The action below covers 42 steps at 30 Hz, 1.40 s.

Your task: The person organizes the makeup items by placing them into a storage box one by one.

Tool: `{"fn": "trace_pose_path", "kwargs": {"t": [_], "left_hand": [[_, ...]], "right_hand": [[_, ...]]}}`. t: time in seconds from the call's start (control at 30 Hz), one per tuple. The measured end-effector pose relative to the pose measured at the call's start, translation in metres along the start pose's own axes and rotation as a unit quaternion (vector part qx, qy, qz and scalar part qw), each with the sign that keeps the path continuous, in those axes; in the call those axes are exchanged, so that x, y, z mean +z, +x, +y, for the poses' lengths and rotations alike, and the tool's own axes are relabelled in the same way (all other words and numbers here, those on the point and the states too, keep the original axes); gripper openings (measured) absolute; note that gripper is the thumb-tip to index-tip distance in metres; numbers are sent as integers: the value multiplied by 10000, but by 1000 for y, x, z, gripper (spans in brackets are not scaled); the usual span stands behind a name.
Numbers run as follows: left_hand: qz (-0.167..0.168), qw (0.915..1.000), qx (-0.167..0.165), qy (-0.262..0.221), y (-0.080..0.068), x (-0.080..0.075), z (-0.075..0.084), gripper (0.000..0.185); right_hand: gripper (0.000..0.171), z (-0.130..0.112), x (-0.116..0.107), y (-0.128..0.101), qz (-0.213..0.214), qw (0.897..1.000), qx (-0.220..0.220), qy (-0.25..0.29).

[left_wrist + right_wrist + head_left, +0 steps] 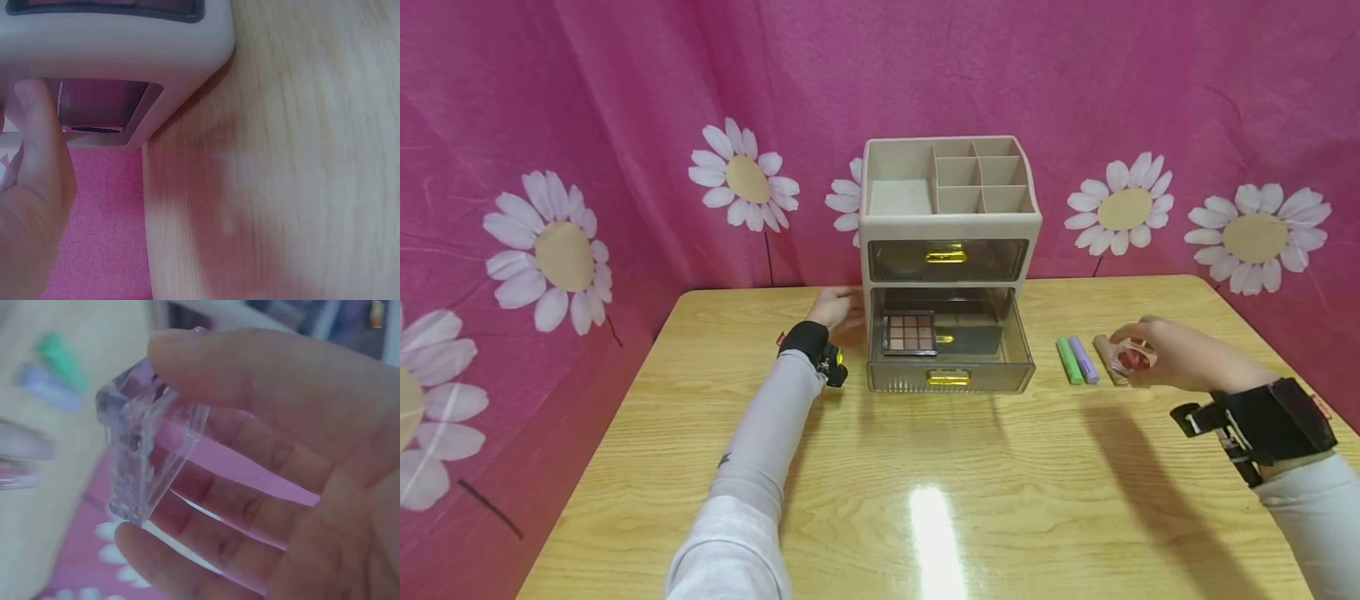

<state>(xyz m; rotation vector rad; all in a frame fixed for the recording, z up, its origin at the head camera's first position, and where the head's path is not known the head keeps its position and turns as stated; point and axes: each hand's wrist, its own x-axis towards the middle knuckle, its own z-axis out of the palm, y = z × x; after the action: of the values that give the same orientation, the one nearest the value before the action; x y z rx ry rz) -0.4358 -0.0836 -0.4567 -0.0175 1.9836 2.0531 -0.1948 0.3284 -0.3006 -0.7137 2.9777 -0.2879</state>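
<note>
In the middle of the table stands a beige drawer organizer [951, 227], its lower clear drawer [992, 379] pulled out. An eyeshadow palette [910, 333] lies in that drawer, towards its left side. My left hand [838, 308] is at the organizer's left side; in the left wrist view its thumb [37, 119] lies straight against the body, other fingers mostly out of sight. My right hand [1172, 354] holds a small clear plastic case [150, 425] between thumb and fingers, above the table. Close to it lies a brownish tube [1105, 354], partly hidden by the hand.
A green stick-shaped item [1069, 361] and a purple one [1083, 360] lie side by side between the organizer and my right hand. The upper drawer [895, 261] is closed. Behind the table hangs a pink curtain [820, 67] with white daisies.
</note>
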Motion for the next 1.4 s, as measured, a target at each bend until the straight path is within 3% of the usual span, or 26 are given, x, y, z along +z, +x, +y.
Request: {"fn": "trace_pose_path", "kwargs": {"t": [0.07, 0.1, 0.2, 0.4, 0.6, 0.77, 0.93, 1.17, 1.4], "left_hand": [[-83, 9998, 82, -184, 40, -14, -27, 41], [-81, 9997, 75, -199, 53, -18, -36, 41], [-132, 9996, 143, -199, 68, -23, -46, 39], [-187, 9995, 197, -150, 58, -19, -40, 36], [-94, 9997, 189, -95, 56, -16, -37, 37], [173, 9996, 221, -15, 29, -4, -20, 36], [352, 9993, 106, 72, 6, 4, -7, 33], [297, 9991, 310, -70, -2, 5, -6, 33], [321, 9994, 121, -97, -3, 7, -3, 33]], "right_hand": [[41, -10, -13, 10, 184, 9995, -223, -97], [41, -16, -20, 15, 278, 9989, -346, -123], [39, -32, -37, 30, 465, 9962, -695, -229], [39, -69, -64, 56, 287, 9928, -1124, -280], [41, -99, -73, 76, 266, 9859, -1618, -345], [41, -115, -73, 93, 5, 9865, -1598, -366], [36, -124, -67, 112, -564, 9843, -1646, -304], [44, -133, -49, 135, -1218, 9806, -1456, -492], [44, -136, -32, 150, -1657, 9783, -1127, -521]]}}
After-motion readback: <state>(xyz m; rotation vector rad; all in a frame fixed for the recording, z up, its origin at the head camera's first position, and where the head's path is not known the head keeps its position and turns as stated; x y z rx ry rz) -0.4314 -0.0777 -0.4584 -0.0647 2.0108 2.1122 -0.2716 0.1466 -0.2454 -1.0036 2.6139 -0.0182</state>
